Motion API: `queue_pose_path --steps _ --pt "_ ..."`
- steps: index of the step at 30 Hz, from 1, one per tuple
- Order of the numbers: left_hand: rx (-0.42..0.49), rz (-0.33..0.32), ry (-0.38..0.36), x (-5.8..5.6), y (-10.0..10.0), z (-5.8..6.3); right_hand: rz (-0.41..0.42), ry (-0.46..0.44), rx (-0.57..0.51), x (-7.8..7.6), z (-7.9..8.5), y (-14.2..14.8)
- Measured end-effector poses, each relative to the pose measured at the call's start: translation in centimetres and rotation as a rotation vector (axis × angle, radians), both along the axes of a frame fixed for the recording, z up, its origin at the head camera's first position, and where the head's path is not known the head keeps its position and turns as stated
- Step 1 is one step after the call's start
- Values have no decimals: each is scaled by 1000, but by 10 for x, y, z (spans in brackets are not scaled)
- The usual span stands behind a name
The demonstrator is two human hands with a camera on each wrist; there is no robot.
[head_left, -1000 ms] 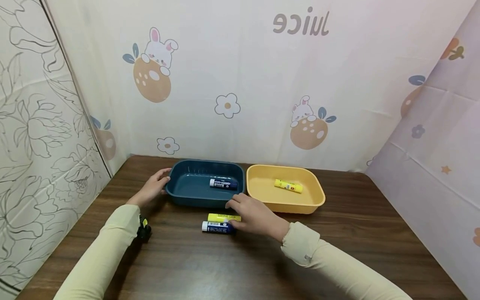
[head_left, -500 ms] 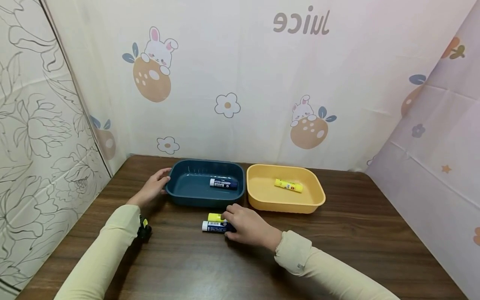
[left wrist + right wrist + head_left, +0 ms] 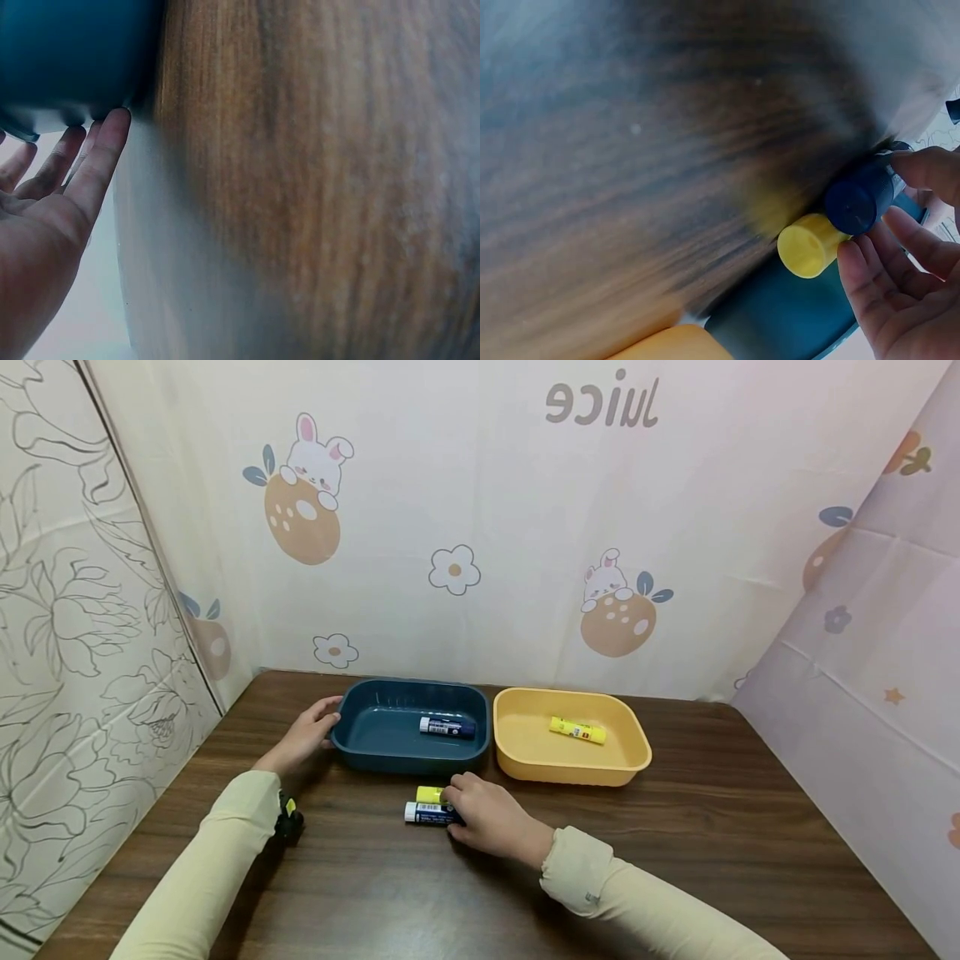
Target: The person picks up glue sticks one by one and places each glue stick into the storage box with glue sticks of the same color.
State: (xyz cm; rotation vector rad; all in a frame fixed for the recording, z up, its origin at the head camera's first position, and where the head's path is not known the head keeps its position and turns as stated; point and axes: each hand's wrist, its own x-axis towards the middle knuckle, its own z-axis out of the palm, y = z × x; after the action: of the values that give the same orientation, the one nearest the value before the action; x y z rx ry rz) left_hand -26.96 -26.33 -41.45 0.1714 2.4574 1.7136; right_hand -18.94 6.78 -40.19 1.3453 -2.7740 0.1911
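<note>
My left hand (image 3: 306, 737) rests its fingers against the left end of the dark blue tray (image 3: 375, 758); in the left wrist view the fingers (image 3: 101, 161) are nearly straight. My right hand (image 3: 491, 814) is over the right ends of two glue sticks lying side by side in front of the trays. Its thumb and fingers pinch the navy glue stick (image 3: 859, 196), which has a white end. Right behind that one lies the yellow glue stick (image 3: 430, 794), partly hidden by the fingers; its yellow end shows in the right wrist view.
Inside the blue tray lies another navy glue stick (image 3: 447, 727). A yellow tray (image 3: 570, 772) stands to its right, holding another yellow glue stick (image 3: 577, 730). Both trays sit near the back edge of the brown wooden table (image 3: 360, 877), before a printed curtain (image 3: 510, 635).
My right hand has moved slightly down and left from the blue tray's front corner onto the navy glue stick. The left hand has stayed on the tray.
</note>
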Motion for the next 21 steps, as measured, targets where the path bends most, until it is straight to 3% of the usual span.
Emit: queue_pose_path --steps 21 --pt "3 11 -2 1 1 0 -4 -2 -24 4 -5 -6"
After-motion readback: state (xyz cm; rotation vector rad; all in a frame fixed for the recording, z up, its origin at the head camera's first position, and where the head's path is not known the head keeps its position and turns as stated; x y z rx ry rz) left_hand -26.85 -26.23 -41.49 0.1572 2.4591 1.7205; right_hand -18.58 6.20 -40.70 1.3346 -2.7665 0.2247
